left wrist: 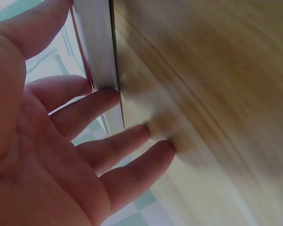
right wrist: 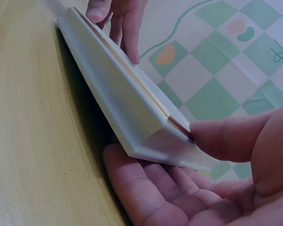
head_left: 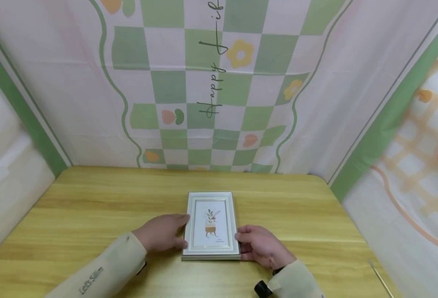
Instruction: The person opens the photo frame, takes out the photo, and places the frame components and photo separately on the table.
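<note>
A white picture frame lies face up near the front of the table, showing a drawing of a plant in a legged pot. My right hand grips its right side. In the right wrist view the right thumb rests along the upper edge, with the other fingers tucked beneath a corner. My left hand touches the opposite side with fingertips and thumb. Nearly straight fingers show in the left wrist view, two of their tips against the frame's edge and the others beyond it.
The wooden table reaches back to a hanging cloth with green and white checks. More cloth hangs at both sides. A thin stick lies near the right edge. A black item sits at the right cuff.
</note>
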The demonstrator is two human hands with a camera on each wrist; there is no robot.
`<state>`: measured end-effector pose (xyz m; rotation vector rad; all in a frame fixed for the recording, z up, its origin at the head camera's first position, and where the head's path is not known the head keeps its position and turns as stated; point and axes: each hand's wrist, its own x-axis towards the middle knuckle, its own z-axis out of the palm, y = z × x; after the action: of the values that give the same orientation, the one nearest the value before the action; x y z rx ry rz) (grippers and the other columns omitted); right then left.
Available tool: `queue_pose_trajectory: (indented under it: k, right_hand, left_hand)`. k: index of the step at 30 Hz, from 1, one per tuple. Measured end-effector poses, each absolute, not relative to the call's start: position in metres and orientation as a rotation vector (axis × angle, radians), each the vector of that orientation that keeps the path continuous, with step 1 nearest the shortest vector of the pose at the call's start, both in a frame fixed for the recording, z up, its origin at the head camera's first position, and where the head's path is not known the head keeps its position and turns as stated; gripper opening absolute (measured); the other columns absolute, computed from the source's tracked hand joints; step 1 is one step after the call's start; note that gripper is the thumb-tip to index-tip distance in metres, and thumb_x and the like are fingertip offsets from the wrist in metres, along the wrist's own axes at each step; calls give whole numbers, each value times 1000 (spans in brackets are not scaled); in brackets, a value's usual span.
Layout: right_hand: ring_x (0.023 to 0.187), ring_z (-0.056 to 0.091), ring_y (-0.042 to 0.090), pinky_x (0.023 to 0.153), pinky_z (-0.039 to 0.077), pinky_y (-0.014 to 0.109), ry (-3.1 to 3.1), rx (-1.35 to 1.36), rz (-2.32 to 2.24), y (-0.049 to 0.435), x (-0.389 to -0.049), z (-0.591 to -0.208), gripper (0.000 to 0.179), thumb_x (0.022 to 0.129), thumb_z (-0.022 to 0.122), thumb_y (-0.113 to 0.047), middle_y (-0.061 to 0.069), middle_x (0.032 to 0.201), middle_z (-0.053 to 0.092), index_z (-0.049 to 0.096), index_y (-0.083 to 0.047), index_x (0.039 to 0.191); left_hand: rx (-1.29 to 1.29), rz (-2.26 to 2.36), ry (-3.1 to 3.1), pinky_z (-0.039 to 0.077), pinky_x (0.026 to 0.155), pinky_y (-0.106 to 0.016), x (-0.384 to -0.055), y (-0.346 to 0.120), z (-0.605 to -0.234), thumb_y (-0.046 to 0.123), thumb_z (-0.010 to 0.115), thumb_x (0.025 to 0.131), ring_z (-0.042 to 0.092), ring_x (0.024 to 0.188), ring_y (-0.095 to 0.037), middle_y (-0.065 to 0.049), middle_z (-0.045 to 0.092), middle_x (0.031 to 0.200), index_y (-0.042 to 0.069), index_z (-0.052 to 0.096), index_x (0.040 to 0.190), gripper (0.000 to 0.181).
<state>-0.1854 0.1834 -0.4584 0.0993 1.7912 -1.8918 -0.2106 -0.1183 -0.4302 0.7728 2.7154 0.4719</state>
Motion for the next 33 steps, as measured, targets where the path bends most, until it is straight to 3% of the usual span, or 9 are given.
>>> queue_pose_trajectory:
  k: [14,23,33]
  right_hand:
    - [97,68,35,82,55,49,1691,123,-1955,187,-185,-456,32,101,55,-12,24,107,69,47,10,123]
    - [97,69,36,81,56,49,1715,73,-1952,189,-185,-451,51,101,54,-12,25,110,68,33,15,140]
    - [89,69,34,75,57,46,1792,63,-1931,189,-185,-441,41,100,57,-13,22,104,69,42,10,131]
  left_hand:
    - [718,424,2704,41,104,-45,-213,-108,-426,40,81,82,56,123,-33,-16,59,136,2,50,145,80]
    - [723,393,2706,42,103,-45,-213,-104,-426,40,81,82,57,120,-32,-17,61,132,1,51,144,79]
    - [732,406,2707,42,103,-45,-210,-103,-422,39,81,82,57,121,-33,-18,61,133,0,50,144,79]
